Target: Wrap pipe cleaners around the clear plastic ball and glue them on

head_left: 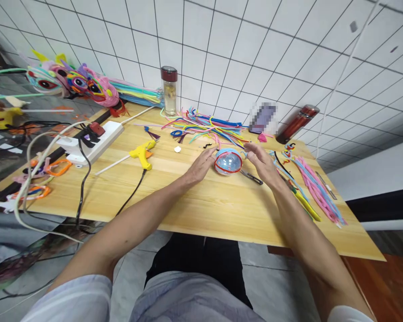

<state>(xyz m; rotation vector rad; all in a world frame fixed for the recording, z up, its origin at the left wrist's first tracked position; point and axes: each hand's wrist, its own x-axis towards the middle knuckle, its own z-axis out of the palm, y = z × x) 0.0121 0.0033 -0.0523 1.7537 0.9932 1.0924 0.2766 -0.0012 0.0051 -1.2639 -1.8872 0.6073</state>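
A clear plastic ball [229, 163] with red and light-blue pipe cleaners round it rests on the wooden table [201, 210]. My left hand [201, 166] is at its left side, fingers stretched out towards it; whether the fingertips touch it I cannot tell. On the other side my right hand [261, 163] is held with fingers apart, a small gap from the ball. A dark utility knife [252, 177] lies just right of the ball, under my right hand's side. Behind both hands spreads a pile of coloured pipe cleaners [211, 126].
To the left lie a yellow glue gun [141, 154] and a white power strip [99, 141] with cables. A glass bottle [169, 91], a blurred phone [262, 118] and a red thermos [297, 124] stand along the wall. Pink pipe cleaners [317, 188] lie right; fuzzy animal heads [77, 85] sit back left.
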